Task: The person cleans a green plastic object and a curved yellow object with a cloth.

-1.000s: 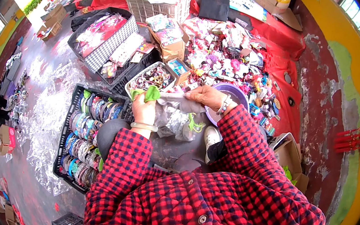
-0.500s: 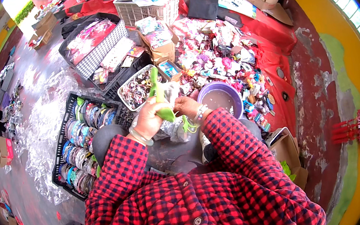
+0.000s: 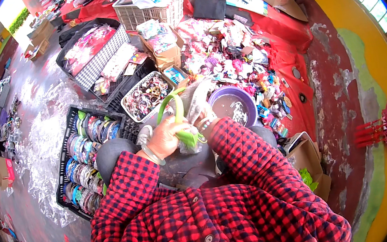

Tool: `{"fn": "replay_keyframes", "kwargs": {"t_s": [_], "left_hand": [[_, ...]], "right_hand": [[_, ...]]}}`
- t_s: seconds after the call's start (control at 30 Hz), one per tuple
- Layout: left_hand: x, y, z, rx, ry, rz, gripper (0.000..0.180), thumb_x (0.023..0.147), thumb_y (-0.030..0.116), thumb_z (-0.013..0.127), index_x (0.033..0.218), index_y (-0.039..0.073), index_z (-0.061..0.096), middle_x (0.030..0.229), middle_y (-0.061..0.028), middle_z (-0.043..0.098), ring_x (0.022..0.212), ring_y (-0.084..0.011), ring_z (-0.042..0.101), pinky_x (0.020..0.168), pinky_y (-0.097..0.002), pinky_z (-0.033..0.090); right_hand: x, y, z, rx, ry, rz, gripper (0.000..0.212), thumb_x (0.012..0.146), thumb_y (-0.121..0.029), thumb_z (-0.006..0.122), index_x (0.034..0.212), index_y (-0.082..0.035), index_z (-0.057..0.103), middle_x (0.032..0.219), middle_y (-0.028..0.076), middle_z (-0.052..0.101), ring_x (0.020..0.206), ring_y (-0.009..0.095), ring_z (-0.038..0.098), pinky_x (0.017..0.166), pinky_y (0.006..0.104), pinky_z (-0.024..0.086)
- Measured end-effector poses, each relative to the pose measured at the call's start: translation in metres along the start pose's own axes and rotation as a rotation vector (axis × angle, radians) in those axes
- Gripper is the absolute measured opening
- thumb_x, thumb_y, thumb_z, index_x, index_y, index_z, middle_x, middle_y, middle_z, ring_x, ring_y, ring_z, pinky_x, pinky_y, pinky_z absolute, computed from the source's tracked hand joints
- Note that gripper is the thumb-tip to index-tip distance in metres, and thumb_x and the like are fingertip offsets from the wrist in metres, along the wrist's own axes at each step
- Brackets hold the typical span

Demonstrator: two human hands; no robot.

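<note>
My left hand is closed on a bright green headband, whose curved band stands up above the fingers. Bunched in my right hand is a greyish-white cloth, held against the headband's right side. A thin green loop hangs near the right fingers. Just beyond the right hand stands a purple basin with cloudy water in it. By my left knee a black crate holds rows of many-coloured headbands.
A white basket of small hair accessories stands ahead, beside an open cardboard box. Heaped hair ornaments cover red cloth at the right. Crumpled clear plastic lies on the left floor. Another cardboard box sits by my right elbow.
The headband has turned so that its arch shows more openly. The cloth has spread out further up and right, and my right hand has moved slightly closer in and lower.
</note>
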State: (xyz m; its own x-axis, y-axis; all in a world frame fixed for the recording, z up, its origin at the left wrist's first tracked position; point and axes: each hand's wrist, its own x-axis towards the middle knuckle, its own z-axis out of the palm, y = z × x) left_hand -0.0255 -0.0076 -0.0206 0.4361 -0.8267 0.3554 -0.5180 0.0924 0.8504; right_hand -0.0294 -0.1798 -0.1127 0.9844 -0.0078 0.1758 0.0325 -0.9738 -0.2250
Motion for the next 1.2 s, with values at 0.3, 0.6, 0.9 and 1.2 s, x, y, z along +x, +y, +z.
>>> {"fn": "replay_keyframes", "kwargs": {"t_s": [0.3, 0.6, 0.9, 1.2], "left_hand": [[0.005, 0.011, -0.009, 0.074, 0.068, -0.022, 0.040, 0.066, -0.014, 0.049, 0.099, 0.006, 0.060, 0.100, -0.0101, 0.057, 0.094, -0.0224, 0.056, 0.081, -0.0290, 0.043], [0.005, 0.002, -0.023, -0.142, 0.253, -0.041, 0.053, 0.071, -0.011, 0.050, 0.118, 0.006, 0.031, 0.103, -0.0127, 0.053, 0.086, -0.0181, 0.056, 0.076, -0.0292, 0.045], [0.010, -0.012, -0.029, -0.579, 0.404, -0.229, 0.034, 0.083, -0.006, 0.048, 0.115, -0.001, 0.038, 0.096, -0.0147, 0.059, 0.085, -0.0199, 0.060, 0.079, -0.0312, 0.047], [0.004, -0.021, -0.006, 0.048, 0.294, -0.165, 0.017, 0.077, 0.000, 0.053, 0.093, 0.003, 0.060, 0.076, -0.0123, 0.062, 0.069, -0.0200, 0.061, 0.064, -0.0287, 0.047]], "right_hand": [[-0.007, -0.043, -0.013, 2.389, 0.035, 0.672, 0.026, 0.091, -0.031, 0.041, 0.094, -0.009, 0.056, 0.084, 0.008, 0.058, 0.074, 0.019, 0.055, 0.063, 0.0315, 0.045], [0.023, -0.053, -0.130, -0.339, -0.056, -0.032, 0.015, 0.066, -0.027, 0.059, 0.068, -0.014, 0.066, 0.068, 0.003, 0.061, 0.063, 0.023, 0.060, 0.055, 0.0419, 0.042], [0.012, -0.056, -0.131, -0.424, 0.092, -0.139, 0.015, 0.065, -0.022, 0.060, 0.070, -0.009, 0.067, 0.065, 0.007, 0.061, 0.068, 0.025, 0.061, 0.061, 0.0421, 0.043], [-0.006, -0.076, -0.090, 2.296, 0.165, 0.527, 0.024, 0.085, -0.017, 0.057, 0.103, -0.002, 0.054, 0.089, 0.006, 0.058, 0.078, 0.012, 0.056, 0.066, 0.0267, 0.046]]}}
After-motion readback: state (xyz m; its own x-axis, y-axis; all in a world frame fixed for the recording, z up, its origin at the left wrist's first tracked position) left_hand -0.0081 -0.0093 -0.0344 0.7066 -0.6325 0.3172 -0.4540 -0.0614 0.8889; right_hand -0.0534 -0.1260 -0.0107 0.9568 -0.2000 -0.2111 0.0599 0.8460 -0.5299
